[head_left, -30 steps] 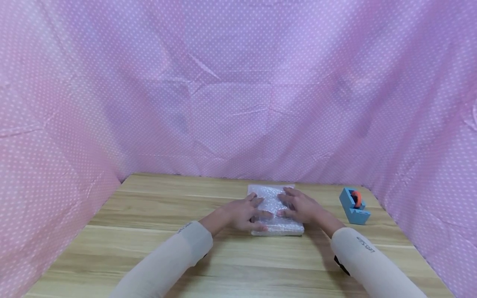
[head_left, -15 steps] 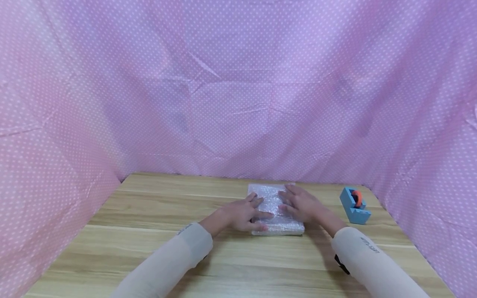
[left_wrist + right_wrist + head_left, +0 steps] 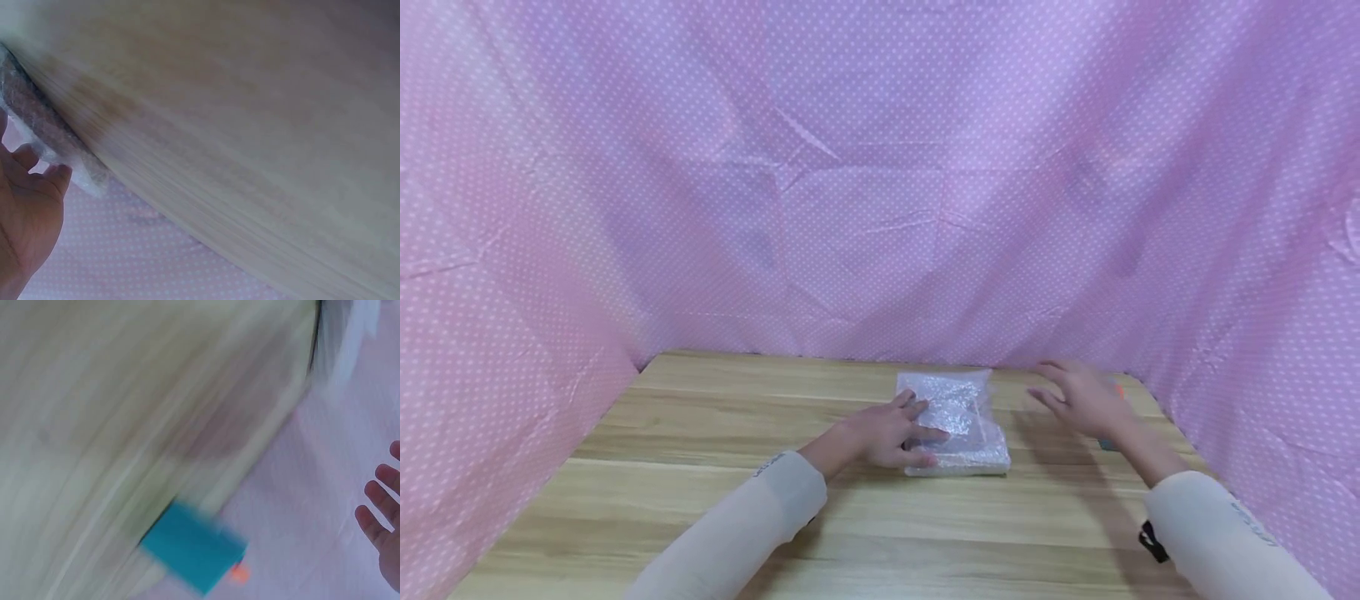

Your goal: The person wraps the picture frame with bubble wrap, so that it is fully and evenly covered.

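A flat parcel in clear bubble wrap (image 3: 957, 408) lies on the wooden table, right of centre in the head view. My left hand (image 3: 889, 432) rests on its left side with the fingers spread. In the left wrist view, the left fingertips touch the wrap (image 3: 53, 134) along its edge. My right hand (image 3: 1078, 398) is in the air right of the parcel, blurred, fingers extended and holding nothing. Behind it, the blue tape dispenser (image 3: 1107, 445) with orange tape is mostly hidden in the head view. The dispenser's blue side (image 3: 194, 547) shows more fully in the right wrist view.
The wooden table (image 3: 700, 433) reaches back to a pink polka-dot curtain (image 3: 880, 208), which also hangs along both sides. The dispenser stands near the table's right edge.
My right hand has lifted off the bubble-wrapped parcel and moved right, in front of the tape dispenser. The wrap's right side now shows uncovered. My left hand has stayed in place.
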Demonstrator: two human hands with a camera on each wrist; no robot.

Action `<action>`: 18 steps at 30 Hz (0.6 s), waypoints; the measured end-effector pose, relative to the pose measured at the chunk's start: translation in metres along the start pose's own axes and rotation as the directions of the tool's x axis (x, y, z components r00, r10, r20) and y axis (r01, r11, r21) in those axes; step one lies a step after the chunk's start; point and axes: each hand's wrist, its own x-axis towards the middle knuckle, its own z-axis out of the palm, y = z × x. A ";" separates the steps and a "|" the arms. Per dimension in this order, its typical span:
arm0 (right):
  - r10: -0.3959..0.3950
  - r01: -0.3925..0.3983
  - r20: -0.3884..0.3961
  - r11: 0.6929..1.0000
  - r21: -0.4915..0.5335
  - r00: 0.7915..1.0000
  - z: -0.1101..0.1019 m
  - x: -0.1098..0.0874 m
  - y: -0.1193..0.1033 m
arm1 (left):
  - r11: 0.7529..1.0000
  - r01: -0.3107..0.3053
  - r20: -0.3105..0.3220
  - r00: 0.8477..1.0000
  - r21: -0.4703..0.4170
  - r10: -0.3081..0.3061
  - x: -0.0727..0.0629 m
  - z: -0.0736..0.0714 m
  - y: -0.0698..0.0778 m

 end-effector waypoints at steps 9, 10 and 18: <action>0.317 -0.319 0.035 0.942 0.106 0.948 -0.031 -0.050 0.059 | 1.000 0.000 -0.014 1.000 -0.006 0.000 -0.002 -0.001 0.000; 0.358 -0.364 0.070 0.924 0.115 0.931 -0.032 -0.056 0.065 | 1.000 -0.003 -0.017 1.000 -0.003 0.003 -0.002 -0.001 -0.001; 0.522 -0.597 0.306 0.758 0.262 0.796 -0.030 -0.086 0.090 | 1.000 -0.010 -0.023 1.000 -0.011 0.009 -0.002 -0.002 -0.001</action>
